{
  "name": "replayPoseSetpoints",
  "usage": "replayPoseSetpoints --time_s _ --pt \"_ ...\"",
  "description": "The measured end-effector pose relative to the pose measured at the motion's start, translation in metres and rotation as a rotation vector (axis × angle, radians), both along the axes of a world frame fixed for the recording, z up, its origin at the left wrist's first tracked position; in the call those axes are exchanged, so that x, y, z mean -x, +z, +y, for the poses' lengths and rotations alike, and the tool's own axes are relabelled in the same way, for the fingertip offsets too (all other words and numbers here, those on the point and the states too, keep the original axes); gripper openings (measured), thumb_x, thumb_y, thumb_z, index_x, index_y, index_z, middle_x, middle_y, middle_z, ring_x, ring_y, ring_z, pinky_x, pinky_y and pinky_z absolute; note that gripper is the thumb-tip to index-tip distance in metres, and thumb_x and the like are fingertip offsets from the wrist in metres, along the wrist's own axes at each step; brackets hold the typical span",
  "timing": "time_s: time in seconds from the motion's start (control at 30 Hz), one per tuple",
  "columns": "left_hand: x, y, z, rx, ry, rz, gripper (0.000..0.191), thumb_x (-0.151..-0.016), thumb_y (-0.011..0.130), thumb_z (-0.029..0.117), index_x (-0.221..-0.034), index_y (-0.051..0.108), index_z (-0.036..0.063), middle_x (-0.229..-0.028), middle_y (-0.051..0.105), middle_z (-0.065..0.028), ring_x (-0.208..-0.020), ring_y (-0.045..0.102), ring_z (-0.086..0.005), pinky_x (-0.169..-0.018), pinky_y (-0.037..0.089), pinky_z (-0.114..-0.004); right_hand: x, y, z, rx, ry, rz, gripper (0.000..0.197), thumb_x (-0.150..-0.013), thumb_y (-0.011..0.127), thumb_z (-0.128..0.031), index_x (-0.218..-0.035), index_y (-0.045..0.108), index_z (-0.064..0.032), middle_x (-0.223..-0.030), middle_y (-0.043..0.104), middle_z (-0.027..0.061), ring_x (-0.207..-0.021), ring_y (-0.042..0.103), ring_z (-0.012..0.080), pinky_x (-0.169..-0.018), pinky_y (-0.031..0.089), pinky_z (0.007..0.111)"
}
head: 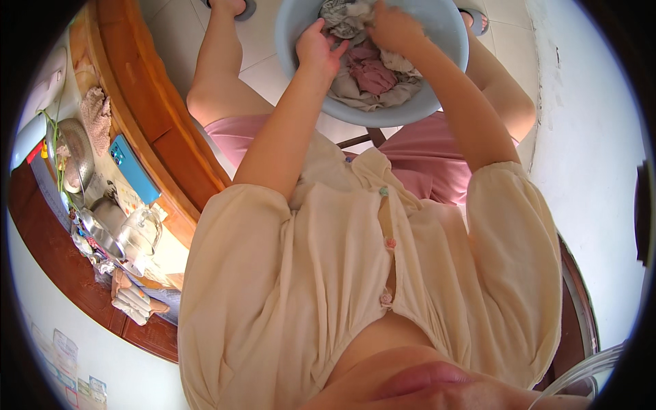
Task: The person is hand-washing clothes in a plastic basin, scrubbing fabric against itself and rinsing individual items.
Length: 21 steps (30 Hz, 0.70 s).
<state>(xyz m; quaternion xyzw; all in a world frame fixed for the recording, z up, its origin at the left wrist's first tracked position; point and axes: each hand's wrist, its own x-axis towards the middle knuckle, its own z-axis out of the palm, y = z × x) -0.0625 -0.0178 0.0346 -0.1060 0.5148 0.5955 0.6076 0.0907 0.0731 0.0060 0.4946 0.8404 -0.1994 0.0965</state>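
A light-blue plastic basin stands between my knees with wet-looking laundry in it. My left hand is inside at the left, thumb and fingers spread beside a grey-and-white patterned cloth. Curled over that cloth's right end is my right hand; its fingertips are partly hidden. Below the hands lies a crumpled pink cloth, on top of a pale beige cloth. A cream cloth sits under my right wrist.
At left, a wooden table holds a blue phone, a brown towel, a metal colander and a clear glass cover or vessel. A white wall rises at right. Tiled floor lies under the basin.
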Motion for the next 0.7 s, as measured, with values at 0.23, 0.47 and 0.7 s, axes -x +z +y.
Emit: replayPoseSetpoints --time_s 0.23,0.47,0.7 --pt "-0.008 -0.018 0.009 0.130 0.052 -0.002 0.045 -0.109 0.046 0.034 -0.146 0.048 0.0087 -0.147 0.052 -0.0129 -0.138 0.048 -0.0326 -0.113 0.037 -0.065 -0.011 0.004 0.009 -0.249 -0.088 0.440 0.035 -0.090 0.060 -0.023 -0.116 0.060 0.0014 -0.102 0.071 0.0251 -0.093 0.070 0.0430 -0.084 0.056 0.053" --pt "0.011 -0.055 0.034 -0.265 -0.167 -0.390 0.045 -0.107 0.050 0.040 -0.143 0.049 0.0132 -0.140 0.054 -0.0154 -0.123 0.053 -0.0335 -0.104 0.043 -0.056 0.025 0.106 -0.089 0.016 -0.079 0.902 0.014 -0.090 0.070 -0.027 -0.094 0.071 -0.0131 -0.097 0.071 0.0111 -0.085 0.070 0.0344 -0.071 0.056 0.046" --pt "-0.012 -0.129 0.032 -0.518 -0.292 -0.698 0.038 -0.109 0.046 0.040 -0.124 0.067 0.0118 -0.111 0.073 -0.0122 -0.099 0.070 -0.0321 -0.087 0.058 -0.050 0.046 0.118 -0.088 -0.105 -0.116 0.501 0.024 -0.090 0.064 -0.022 -0.105 0.067 -0.0033 -0.103 0.071 0.0195 -0.093 0.068 0.0401 -0.081 0.055 0.047"
